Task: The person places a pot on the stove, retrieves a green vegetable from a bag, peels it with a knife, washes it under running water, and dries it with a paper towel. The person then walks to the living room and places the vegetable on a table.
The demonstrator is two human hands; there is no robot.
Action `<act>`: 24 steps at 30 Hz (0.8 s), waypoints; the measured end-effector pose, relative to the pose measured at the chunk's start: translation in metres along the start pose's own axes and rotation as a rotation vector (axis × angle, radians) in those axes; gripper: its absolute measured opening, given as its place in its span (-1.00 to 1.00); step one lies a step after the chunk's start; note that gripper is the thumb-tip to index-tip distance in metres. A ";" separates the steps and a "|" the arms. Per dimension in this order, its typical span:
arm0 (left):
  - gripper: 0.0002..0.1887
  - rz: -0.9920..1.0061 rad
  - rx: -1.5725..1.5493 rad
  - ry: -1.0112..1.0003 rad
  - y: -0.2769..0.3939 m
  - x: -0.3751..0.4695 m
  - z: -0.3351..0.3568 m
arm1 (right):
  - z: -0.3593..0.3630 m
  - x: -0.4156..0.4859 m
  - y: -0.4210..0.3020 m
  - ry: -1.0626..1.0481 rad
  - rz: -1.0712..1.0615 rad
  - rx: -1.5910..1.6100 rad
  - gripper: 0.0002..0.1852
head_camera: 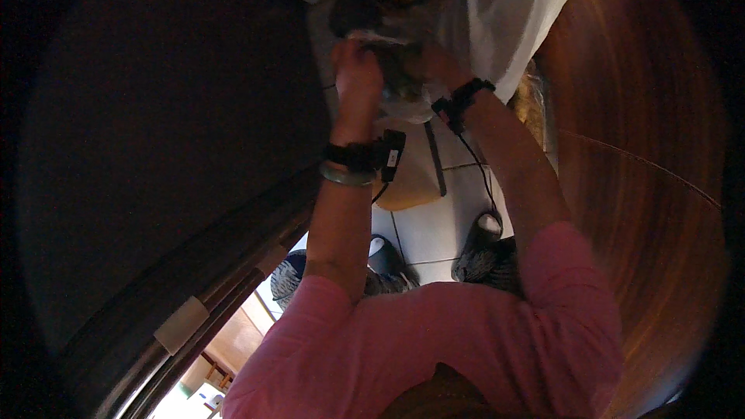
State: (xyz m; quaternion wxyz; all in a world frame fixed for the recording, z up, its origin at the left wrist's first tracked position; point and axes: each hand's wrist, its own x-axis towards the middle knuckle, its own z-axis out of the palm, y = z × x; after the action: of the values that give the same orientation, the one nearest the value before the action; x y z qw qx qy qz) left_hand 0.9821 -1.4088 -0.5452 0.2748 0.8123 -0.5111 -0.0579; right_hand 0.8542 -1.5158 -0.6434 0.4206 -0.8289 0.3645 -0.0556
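Note:
My left hand is curled, its fingers closed on the edge of a translucent plastic bag. On the bag's other side, my right hand reaches in against it; shadow and blur obscure its fingers. Dark, partly greenish contents show between the hands, too dim to identify. A dark rounded thing lies just beyond my left hand. Below the bag is a tan, round-edged surface, partly covered by my left forearm.
A dark panel stands close on my left, a glossy wooden panel on my right. White sheeting hangs at the upper right. My slippered feet rest on white floor tiles. Cables run from both wrist straps.

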 end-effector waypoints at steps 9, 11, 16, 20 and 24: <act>-0.75 -0.189 -0.308 -0.078 -0.006 0.004 -0.004 | -0.077 -0.126 -0.043 -0.417 0.095 0.488 -0.61; -0.76 -0.125 -0.353 -0.039 0.000 0.006 -0.009 | -0.074 -0.169 -0.039 -0.430 -0.010 0.388 -0.56; -0.81 -0.145 -0.314 0.029 0.016 -0.004 -0.032 | -0.008 -0.241 -0.015 -0.759 0.413 0.696 -0.50; -0.83 -0.206 -0.262 0.023 0.031 -0.009 -0.044 | 0.041 -0.248 0.015 -0.704 0.333 0.327 -0.60; -0.77 -0.299 -0.298 0.032 0.046 -0.010 -0.041 | 0.053 -0.261 0.025 -0.464 0.329 0.393 -0.65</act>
State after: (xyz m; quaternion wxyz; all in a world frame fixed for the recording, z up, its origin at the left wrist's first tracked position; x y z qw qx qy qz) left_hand 0.9562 -1.3993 -0.4888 0.3886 0.8302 -0.3663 -0.1600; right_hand 0.6715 -1.3206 -0.6396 0.6473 -0.6527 0.3702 0.1338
